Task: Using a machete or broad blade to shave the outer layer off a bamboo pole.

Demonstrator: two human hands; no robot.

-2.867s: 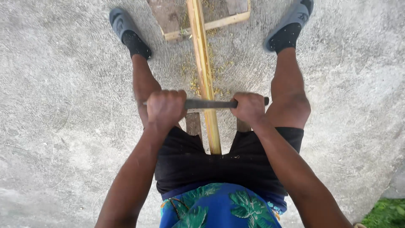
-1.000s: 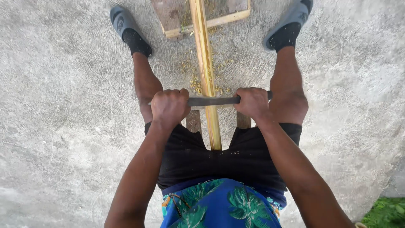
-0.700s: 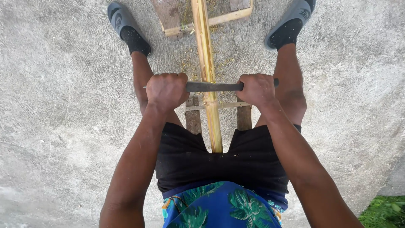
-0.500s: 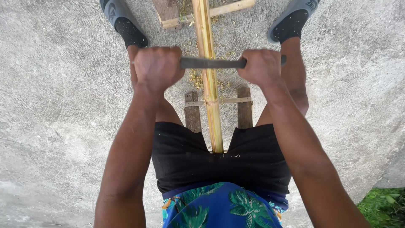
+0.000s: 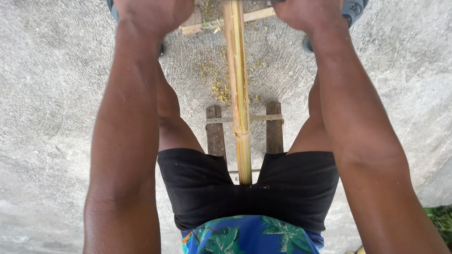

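A long yellow bamboo pole [image 5: 238,94] runs from between my thighs away toward the top edge. My left hand [image 5: 148,14] and my right hand [image 5: 306,11] are clenched fists on either side of the pole, both cut off by the top of the frame. The dark metal bar they gripped a moment ago lies beyond that edge and is hidden now. Both arms are stretched straight out over my knees.
I sit on a low wooden stool whose two slats [image 5: 215,131] show under the pole. A wooden frame [image 5: 197,28] supports the pole's far part. Bamboo shavings [image 5: 219,87] litter the concrete floor [image 5: 52,117]. A grey sandal [image 5: 351,9] and grass [image 5: 440,221] show at the right.
Both hands have pushed the metal bar forward along the pole, from near my knees to past the top of the frame. My arms have straightened.
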